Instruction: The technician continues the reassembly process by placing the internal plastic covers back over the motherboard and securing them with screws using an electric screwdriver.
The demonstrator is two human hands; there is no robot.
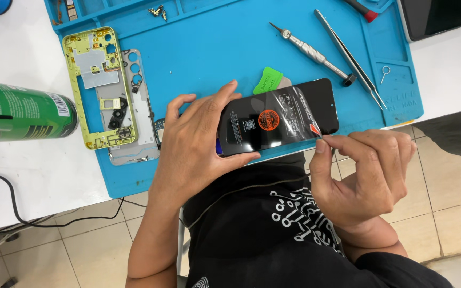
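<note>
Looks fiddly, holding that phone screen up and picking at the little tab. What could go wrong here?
The black phone screen is held above the blue mat's edge by the left hand alone; a slip could drop it to the tiled floor.

The right hand pinches the film's red tab; a hard tug might jerk the screen loose.

The screwdriver and tweezers lie close behind and could scratch the screen.

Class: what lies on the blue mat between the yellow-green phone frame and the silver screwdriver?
In the head view, only a small metal part near the mat's top; otherwise bare.
</note>
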